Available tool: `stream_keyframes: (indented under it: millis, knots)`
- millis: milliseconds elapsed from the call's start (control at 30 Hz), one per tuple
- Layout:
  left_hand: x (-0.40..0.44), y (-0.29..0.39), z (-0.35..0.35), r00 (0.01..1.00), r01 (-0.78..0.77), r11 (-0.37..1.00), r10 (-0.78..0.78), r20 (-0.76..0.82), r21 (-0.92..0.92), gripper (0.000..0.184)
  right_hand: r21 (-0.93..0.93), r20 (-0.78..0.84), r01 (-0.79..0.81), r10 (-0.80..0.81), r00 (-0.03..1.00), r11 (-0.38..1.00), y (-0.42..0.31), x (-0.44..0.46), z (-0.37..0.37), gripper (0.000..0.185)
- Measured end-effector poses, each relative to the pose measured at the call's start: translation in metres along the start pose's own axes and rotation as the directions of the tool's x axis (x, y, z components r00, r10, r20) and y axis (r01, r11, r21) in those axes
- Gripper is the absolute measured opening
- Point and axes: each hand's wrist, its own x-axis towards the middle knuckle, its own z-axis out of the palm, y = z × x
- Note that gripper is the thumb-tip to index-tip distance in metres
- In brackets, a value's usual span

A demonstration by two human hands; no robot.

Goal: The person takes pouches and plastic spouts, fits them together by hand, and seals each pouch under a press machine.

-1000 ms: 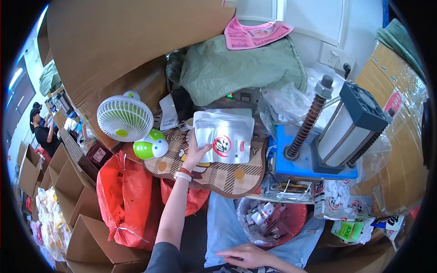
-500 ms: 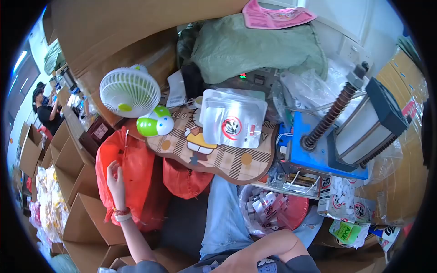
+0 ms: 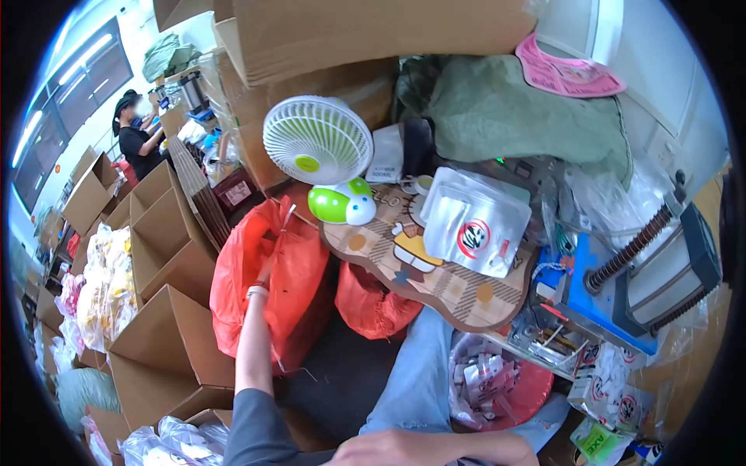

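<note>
"What sits nearest?"

"The right grip [image 3: 373,449], over the lap and partly cut off by the bottom edge; I cannot tell whether it is clenched or released. Beside the knees is a round red basin [image 3: 542,391], lined with clear film and holding small printed packets [image 3: 488,379]."

"And the left grip?"

"The left grip [image 3: 266,273], just past a pale wristband [image 3: 256,292], goes in among the folds of a red bag [image 3: 305,268]. The bag lies around it, touching. Red plastic hides the fingers, so whether they grasp anything I cannot tell. The bag is thin, crinkled and bulging."

"What lies beyond?"

"A wavy-edged tabletop [image 3: 466,297] with a checked, cartoon print. On it, well apart from the left grip, silver pouches [image 3: 482,221] overlap in a stack: flat, glossy, round-cornered. A white-and-green fan [image 3: 318,140] has a round slatted cage."

"Farther still?"

"A wrinkled, dull green sheet [image 3: 536,116], stiff brown cardboard [image 3: 373,35], and, far left, a person in black [image 3: 140,144]."
</note>
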Motion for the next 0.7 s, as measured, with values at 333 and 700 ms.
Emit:
stream_keyframes:
  millis: [333, 700]
  knots:
    - [-0.009, -0.018, 0.032, 0.904, -0.113, 0.959, 0.207, -0.373, 0.259, 0.044, 0.659, -0.584, -0.259, 0.697, 0.416, 0.706, 0.056, -0.111, 0.067, 0.016]
    - [-0.076, -0.083, -0.023, 0.965, -0.027, 0.99, 0.062, -0.256, 0.139, 0.048, 0.737, -0.568, -0.271, 0.784, 0.249, 0.619, 0.042, -0.105, 0.069, 0.015]
